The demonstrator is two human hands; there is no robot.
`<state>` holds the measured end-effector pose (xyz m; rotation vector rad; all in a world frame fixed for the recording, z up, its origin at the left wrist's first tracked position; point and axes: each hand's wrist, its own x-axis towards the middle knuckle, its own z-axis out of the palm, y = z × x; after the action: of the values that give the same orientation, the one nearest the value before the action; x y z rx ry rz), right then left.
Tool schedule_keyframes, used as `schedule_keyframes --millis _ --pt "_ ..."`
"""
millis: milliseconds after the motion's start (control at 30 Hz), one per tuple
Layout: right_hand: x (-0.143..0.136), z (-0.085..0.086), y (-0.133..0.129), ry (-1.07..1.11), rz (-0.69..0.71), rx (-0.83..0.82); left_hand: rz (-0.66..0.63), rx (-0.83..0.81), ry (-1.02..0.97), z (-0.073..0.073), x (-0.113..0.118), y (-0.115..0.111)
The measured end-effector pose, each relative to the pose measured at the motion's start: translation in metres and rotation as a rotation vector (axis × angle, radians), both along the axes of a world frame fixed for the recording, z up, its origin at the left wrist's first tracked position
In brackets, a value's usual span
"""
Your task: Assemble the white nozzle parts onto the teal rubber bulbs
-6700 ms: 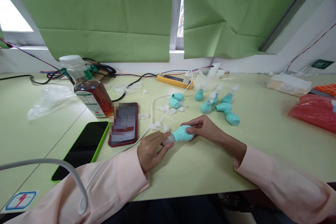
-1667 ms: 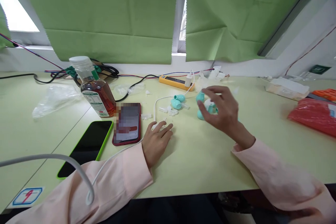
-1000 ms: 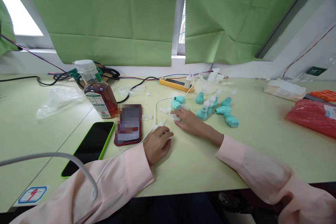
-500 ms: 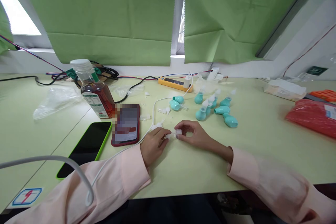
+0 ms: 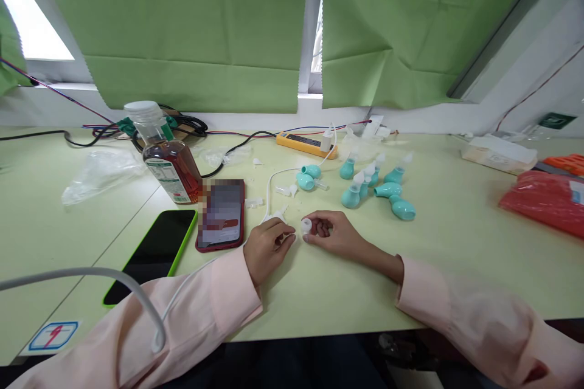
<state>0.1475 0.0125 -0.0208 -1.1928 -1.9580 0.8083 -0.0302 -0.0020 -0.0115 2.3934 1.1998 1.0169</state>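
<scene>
My right hand (image 5: 335, 234) pinches a small translucent white plastic fitting (image 5: 306, 226) between thumb and fingers, its round opening turned toward me. Just left of it, my left hand (image 5: 270, 248) has thumb and index fingertip pressed close together; whatever may be between them is too small to make out. Beyond my left fingers lie some white plastic pieces (image 5: 277, 214). Teal squeeze bulbs lie farther back: a pair (image 5: 305, 180) near the white cable, several with clear white tips (image 5: 351, 194), and a bare one (image 5: 403, 208) on the right.
At left are a red-cased phone (image 5: 221, 219), a green-edged phone (image 5: 152, 252) and a bottle of amber liquid (image 5: 171, 164). A white cable (image 5: 269, 185) runs to a yellow power strip (image 5: 301, 146). A red plastic package (image 5: 542, 202) lies far right.
My hands have come slightly apart. The clear piece that spanned between them now shows as a fitting in my right hand, turned so its round opening faces me.
</scene>
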Motion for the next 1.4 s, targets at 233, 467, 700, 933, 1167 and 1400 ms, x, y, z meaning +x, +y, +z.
schedule_keyframes --millis 233,467,700,933,1167,1400 --pt "0.0 0.003 -0.001 -0.077 0.047 0.08 0.036 -0.008 0.017 0.001 -0.001 -0.001" --pt "-0.001 0.006 -0.003 -0.118 0.101 0.163 0.036 0.013 0.052 -0.003 0.001 -0.004" --pt "0.001 0.007 -0.004 -0.108 0.151 0.193 0.011 0.032 0.069 -0.004 0.003 -0.008" --pt "-0.001 0.01 -0.008 -0.118 0.279 0.26 0.066 -0.028 0.12 0.001 0.002 -0.009" --pt "0.011 0.021 0.011 -0.133 0.289 0.399 -0.015 0.444 0.095 0.002 0.001 -0.013" --pt "-0.008 0.007 0.054 -0.419 0.036 0.576 -0.257 0.747 0.107 -0.003 0.002 -0.031"
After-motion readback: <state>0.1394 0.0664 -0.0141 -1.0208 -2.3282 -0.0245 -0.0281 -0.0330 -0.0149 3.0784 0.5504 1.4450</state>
